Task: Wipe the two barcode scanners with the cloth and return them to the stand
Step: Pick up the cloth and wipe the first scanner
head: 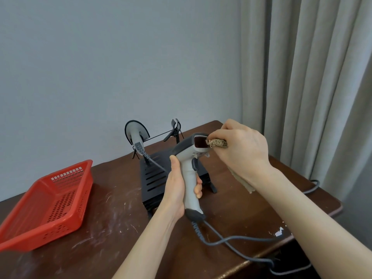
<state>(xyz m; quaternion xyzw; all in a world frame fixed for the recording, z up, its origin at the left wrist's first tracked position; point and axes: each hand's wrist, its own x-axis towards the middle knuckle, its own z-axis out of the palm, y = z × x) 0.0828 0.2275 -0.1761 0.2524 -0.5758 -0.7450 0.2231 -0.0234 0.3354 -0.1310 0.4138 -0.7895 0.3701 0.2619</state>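
Note:
My left hand (177, 188) grips the grey handle of a barcode scanner (191, 158), held upright above the table with its dark window facing me. My right hand (241, 150) holds a bunched beige cloth (218, 143) and presses it against the right edge of that window; a tail of the cloth hangs below my wrist. The second scanner (136, 135) rests head-up in the left cradle of the black stand (153, 178). The stand's right cradle (175, 127) holds nothing.
A red perforated plastic basket (50, 204) sits at the left of the scuffed brown wooden table (120, 228). Grey cables (231, 241) trail from the scanners over the table's right edge. A grey wall stands behind, curtains hang at the right.

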